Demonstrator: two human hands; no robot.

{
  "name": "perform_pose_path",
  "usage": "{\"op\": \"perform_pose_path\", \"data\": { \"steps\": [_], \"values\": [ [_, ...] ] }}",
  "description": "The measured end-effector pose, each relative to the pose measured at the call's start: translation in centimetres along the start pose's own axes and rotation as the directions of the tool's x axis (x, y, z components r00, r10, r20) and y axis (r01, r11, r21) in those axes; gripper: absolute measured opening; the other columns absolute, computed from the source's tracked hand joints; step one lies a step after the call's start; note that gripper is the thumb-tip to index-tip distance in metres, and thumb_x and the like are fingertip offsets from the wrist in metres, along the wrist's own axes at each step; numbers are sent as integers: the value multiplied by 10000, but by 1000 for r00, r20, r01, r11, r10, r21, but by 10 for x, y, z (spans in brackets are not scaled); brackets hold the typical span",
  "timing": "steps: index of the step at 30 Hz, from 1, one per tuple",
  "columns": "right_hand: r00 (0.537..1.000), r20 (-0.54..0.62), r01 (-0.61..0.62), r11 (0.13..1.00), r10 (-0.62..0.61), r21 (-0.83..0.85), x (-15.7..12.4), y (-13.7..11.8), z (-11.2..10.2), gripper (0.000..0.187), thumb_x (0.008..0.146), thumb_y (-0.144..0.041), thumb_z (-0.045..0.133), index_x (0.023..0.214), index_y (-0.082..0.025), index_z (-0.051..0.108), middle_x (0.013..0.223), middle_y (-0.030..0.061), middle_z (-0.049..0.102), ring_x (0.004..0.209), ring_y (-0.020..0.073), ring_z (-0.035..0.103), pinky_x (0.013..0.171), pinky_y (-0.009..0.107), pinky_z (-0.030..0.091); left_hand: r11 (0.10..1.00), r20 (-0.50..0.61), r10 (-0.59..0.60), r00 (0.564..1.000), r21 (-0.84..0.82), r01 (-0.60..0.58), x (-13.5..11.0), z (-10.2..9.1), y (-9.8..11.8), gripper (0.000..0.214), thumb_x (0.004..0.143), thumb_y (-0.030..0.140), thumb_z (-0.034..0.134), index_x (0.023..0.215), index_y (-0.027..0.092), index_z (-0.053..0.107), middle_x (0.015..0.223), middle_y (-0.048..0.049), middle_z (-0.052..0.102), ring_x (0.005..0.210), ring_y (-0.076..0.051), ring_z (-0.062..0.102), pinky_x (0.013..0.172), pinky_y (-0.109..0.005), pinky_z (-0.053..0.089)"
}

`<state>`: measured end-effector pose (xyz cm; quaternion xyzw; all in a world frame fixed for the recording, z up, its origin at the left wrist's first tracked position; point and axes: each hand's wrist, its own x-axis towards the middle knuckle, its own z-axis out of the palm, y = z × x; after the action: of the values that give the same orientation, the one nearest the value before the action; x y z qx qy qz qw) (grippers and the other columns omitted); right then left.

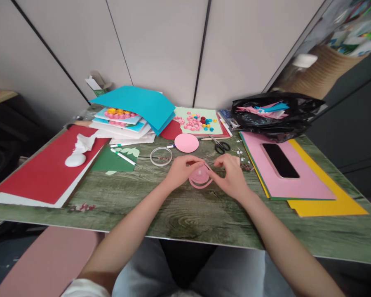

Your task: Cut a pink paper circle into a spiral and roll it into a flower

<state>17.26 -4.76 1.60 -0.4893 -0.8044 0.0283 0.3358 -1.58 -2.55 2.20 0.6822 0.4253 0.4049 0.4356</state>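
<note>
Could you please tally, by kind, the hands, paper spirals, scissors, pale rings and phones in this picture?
Hands: 2 (left hand, right hand)
Pink paper spiral: 1
Scissors: 1 pair
Pale ring: 1
Phone: 1
Total: 6

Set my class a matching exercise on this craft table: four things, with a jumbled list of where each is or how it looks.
Things
1. cut pink paper
2. scissors
3. phone
4. plastic bag

Places and states
A. lying on a pink sheet
B. black, with pink and blue scraps in it
C. at the fingertips of the left hand and right hand
D. black-handled, lying on the tabletop

Pairs: 1-C, 2-D, 3-A, 4-B
</note>
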Motion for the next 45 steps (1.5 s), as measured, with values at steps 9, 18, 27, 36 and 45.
{"op": "perform_pose_path", "data": {
  "steps": [9, 18, 27, 36, 45],
  "values": [
    [996, -89, 32, 999, -29, 36, 0, -5, 4, 114, 825, -294, 584, 781, -220, 510, 734, -1, 562, 737, 177, 519, 737, 341, 327, 994, 34, 84, 996, 69, -86, -4, 8, -1, 196, 809, 245, 553, 921, 178, 700, 962, -62, 700, 884, -167, 623, 801, -274, 457],
    [992, -116, -42, 998, 49, 56, -2, -4, 5, 134, 809, -308, 607, 766, -222, 514, 726, 0, 568, 728, 183, 532, 743, 349, 339, 989, 67, 139, 988, 50, -142, -7, 11, -2, 205, 801, 198, 559, 958, 191, 690, 979, -60, 670, 913, -163, 602, 857, -289, 443],
    [988, -150, -33, 998, 40, 52, -2, -5, 5, 128, 777, -252, 634, 759, -221, 511, 708, -12, 550, 708, 177, 524, 730, 342, 345, 983, 74, 185, 980, -12, -185, -8, 14, -4, 244, 814, 178, 535, 1008, 187, 683, 1009, -75, 630, 958, -166, 575, 878, -299, 435],
    [989, -139, -40, 996, 51, 85, -1, -7, 4, 141, 784, -261, 630, 748, -223, 499, 701, -16, 549, 708, 173, 532, 735, 341, 348, 946, 79, 264, 961, 171, -274, -11, 15, 1, 424, 786, 149, 520, 1199, 236, 560, 1028, -33, 673, 953, -194, 555, 891, -342, 400],
    [989, -140, -28, 992, 46, 121, -2, -5, 6, 78, 775, -268, 652, 850, -252, 644, 784, 13, 609, 797, 195, 567, 753, 368, 375, 976, 59, 210, 976, 49, -213, -16, 19, 6, 636, 736, 111, 509, 1343, 225, 359, 1045, -33, 685, 1079, -208, 564, 996, -372, 343]
  ]
}}
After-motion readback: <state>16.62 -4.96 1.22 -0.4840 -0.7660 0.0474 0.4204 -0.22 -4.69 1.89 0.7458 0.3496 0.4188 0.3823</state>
